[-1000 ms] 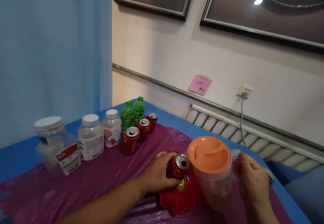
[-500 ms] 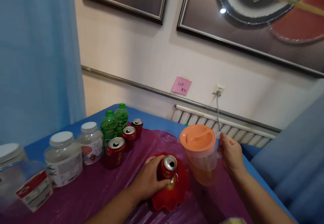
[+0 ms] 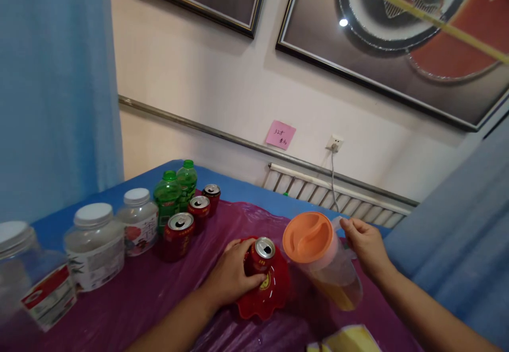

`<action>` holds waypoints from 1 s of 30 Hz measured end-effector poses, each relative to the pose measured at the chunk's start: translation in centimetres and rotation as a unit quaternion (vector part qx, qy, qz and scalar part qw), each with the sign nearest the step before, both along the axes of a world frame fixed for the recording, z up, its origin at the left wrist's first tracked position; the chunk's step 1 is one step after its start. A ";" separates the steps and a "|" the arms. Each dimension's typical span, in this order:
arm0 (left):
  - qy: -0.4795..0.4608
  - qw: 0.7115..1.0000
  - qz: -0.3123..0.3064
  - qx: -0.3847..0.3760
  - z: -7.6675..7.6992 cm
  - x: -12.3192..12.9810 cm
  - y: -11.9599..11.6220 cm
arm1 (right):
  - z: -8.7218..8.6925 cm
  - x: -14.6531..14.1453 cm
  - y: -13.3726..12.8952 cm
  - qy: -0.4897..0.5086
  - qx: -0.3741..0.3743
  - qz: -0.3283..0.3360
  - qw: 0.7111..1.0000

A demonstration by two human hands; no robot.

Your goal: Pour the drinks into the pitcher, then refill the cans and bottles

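My left hand point(image 3: 230, 278) is wrapped round an opened red can point(image 3: 260, 257), which stands upright over a red scalloped dish point(image 3: 264, 305). My right hand point(image 3: 368, 246) grips the handle of a clear pitcher point(image 3: 338, 283) with an orange lid point(image 3: 308, 237). The pitcher is tilted left toward the can, and amber liquid lies in its lower part. Its lid is a short way right of the can, not touching it. No stream of liquid shows between them.
Left of my hands stand several red cans point(image 3: 178, 236), green bottles point(image 3: 167, 197) and white-lidded jars point(image 3: 95, 248) on purple plastic sheeting point(image 3: 151, 299). Something yellow point(image 3: 350, 340) lies at the bottom edge. Behind are a radiator point(image 3: 314, 193) and a wall socket point(image 3: 334, 143).
The pitcher has tipped further, its lid turning toward the can and its base swinging right. My left hand still holds the can. The whole view has shifted slightly.
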State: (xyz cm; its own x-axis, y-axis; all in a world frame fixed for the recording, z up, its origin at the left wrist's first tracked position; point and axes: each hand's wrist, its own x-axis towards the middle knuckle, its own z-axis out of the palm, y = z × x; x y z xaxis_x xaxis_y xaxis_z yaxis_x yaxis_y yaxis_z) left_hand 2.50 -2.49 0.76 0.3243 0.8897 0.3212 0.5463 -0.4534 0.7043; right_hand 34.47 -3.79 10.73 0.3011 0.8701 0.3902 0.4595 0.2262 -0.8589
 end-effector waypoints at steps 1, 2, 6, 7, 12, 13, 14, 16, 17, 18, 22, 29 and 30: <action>0.001 1.000 0.000 -0.001 0.0 0.0 0.0 | -0.1 0.0 -0.2 -0.003 -0.002 -0.002 1.000; 0.001 1.000 -0.002 0.000 0.1 0.0 0.1 | -0.2 -0.1 -0.3 -0.004 -0.004 -0.004 1.000; 0.002 1.000 -0.029 0.004 0.2 0.0 0.0 | -0.5 -0.5 -0.4 -0.011 -0.008 -0.005 1.000; 0.001 0.999 -0.037 0.004 0.3 0.0 0.0 | -0.6 -0.7 -0.4 -0.014 -0.010 -0.005 1.000; -0.005 0.999 -0.050 -0.004 0.5 0.0 -0.2 | -0.9 -1.2 -0.6 -0.023 -0.014 -0.007 1.000; -0.005 0.999 -0.048 -0.007 0.5 0.0 -0.3 | -1.0 -1.3 -0.5 -0.025 -0.014 -0.007 1.000; -0.004 0.999 -0.047 -0.011 0.5 0.0 -0.3 | -1.1 -1.3 -0.5 -0.029 -0.013 -0.007 0.999; -0.003 0.999 -0.047 -0.014 0.5 0.0 -0.3 | -1.4 -1.4 -0.4 -0.039 -0.011 -0.010 0.999; -0.004 0.999 -0.048 -0.015 0.5 0.0 -0.3 | -1.5 -1.4 -0.4 -0.044 -0.010 -0.012 0.999; -0.004 0.999 -0.049 -0.015 0.4 0.0 -0.3 | -1.6 -1.5 -0.3 -0.050 -0.009 -0.013 0.999; -0.008 0.998 -0.055 -0.020 0.3 0.0 -0.3 | -1.9 -1.5 -0.1 -0.058 -0.009 -0.017 0.998; -0.011 0.998 -0.055 -0.027 0.3 -0.1 -0.2 | -1.9 -1.2 -0.2 -0.083 -0.018 -0.023 0.996; -0.009 0.998 -0.054 -0.028 0.3 -0.1 -0.2 | -1.8 -1.3 -0.2 -0.083 -0.021 -0.024 0.996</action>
